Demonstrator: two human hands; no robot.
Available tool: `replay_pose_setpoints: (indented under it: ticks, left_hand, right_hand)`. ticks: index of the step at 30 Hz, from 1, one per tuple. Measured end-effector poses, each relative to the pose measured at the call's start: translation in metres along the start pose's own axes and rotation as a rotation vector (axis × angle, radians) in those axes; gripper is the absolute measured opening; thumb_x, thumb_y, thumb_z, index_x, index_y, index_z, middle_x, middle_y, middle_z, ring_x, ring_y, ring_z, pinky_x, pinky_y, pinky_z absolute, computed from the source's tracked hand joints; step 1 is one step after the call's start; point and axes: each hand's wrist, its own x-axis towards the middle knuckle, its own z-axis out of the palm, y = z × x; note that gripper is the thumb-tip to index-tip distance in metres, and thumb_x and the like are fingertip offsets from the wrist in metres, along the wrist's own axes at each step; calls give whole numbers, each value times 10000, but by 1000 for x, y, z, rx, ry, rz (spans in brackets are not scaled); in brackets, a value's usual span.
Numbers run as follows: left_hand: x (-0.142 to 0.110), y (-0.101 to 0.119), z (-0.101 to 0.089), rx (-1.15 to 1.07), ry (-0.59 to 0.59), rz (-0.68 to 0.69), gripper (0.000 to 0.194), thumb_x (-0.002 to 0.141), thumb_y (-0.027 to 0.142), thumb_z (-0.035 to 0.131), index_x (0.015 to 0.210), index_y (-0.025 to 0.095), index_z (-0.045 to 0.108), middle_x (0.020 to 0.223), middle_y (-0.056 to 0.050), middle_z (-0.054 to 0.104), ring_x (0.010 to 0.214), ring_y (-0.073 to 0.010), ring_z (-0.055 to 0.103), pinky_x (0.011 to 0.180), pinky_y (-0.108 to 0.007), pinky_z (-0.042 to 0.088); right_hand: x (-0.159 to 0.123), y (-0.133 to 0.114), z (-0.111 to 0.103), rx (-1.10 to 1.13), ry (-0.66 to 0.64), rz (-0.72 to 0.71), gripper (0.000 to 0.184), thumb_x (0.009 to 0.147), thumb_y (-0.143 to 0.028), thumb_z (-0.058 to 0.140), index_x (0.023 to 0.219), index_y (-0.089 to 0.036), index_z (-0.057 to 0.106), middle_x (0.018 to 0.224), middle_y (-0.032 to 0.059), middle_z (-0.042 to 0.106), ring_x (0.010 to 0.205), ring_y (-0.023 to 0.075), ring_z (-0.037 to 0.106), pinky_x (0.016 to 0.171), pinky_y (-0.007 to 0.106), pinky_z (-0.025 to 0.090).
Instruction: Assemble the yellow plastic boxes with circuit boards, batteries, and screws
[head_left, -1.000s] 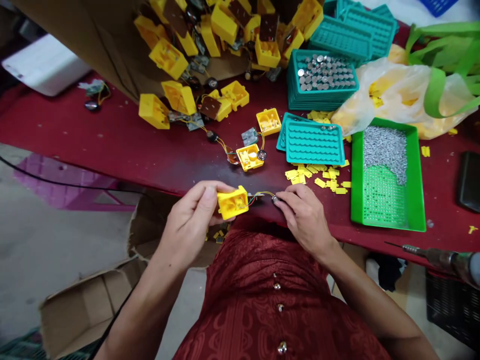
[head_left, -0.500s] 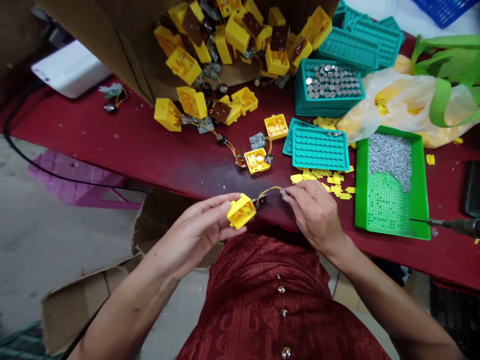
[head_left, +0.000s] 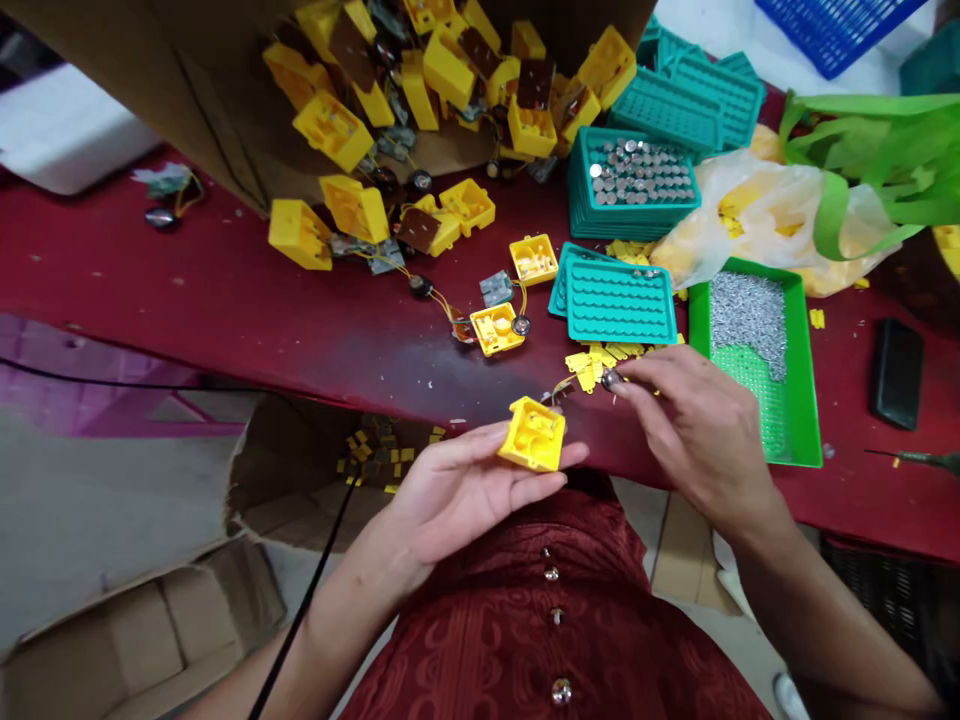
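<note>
Held housing (head_left: 534, 436) looks smooth plas, disc (head_left: 611, 379) shiny metal, tbl cover (head_left: 225, 320) matt cloth.

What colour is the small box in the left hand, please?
The small box in the left hand is yellow, best seen in the head view.

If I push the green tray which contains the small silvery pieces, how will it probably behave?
The green tray will probably slide rather than tip, being wide and low. Its far end may feel heavier, because the silvery pieces are heaped there. They look loose, so a sudden push might shift them.
</note>
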Motion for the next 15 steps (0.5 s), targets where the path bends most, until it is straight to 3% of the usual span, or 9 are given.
replay_pose_setpoints:
  ticks: [3, 5, 9, 15]
  left_hand:
    - [10, -4, 6, 60, -35, 120, 230, 841, 159, 616, 1048, 149, 718, 1148, -95, 742, 1184, -290, 649, 994, -416, 541]
    - [16, -5, 8, 153, -17, 188, 246, 825, 160, 653, 1060, 177, 723, 1154, -75, 739, 1149, -246, 663, 1020, -382, 516]
    - [19, -5, 10, 285, 42, 241, 351, 784, 185, 722, 1134, 217, 719, 1193, -53, 722, 1066, -192, 675, 963, -316, 529]
    - [16, -6, 15, 335, 12, 296, 395, 764, 170, 766, 1152, 240, 740, 1135, -38, 750, 984, -126, 688, 879, -193, 526]
  right_hand:
    - [-14, -1, 0, 267, -3, 182, 60, 883, -158, 658, 898, -200, 697, 867, 9, 723, 802, 136, 669, 724, 282, 545]
    - [-18, -7, 3, 414, -9, 216, 81, 879, -149, 659, 888, -218, 700, 860, -11, 722, 802, 122, 673, 716, 264, 551]
    - [-19, -19, 13, 448, -7, 103, 89, 903, -151, 629, 949, -197, 689, 868, 12, 695, 819, 122, 651, 733, 280, 556]
    - [-23, -19, 21, 346, 28, -33, 101, 916, -132, 606, 988, -127, 677, 888, 54, 689, 846, 127, 634, 774, 288, 563]
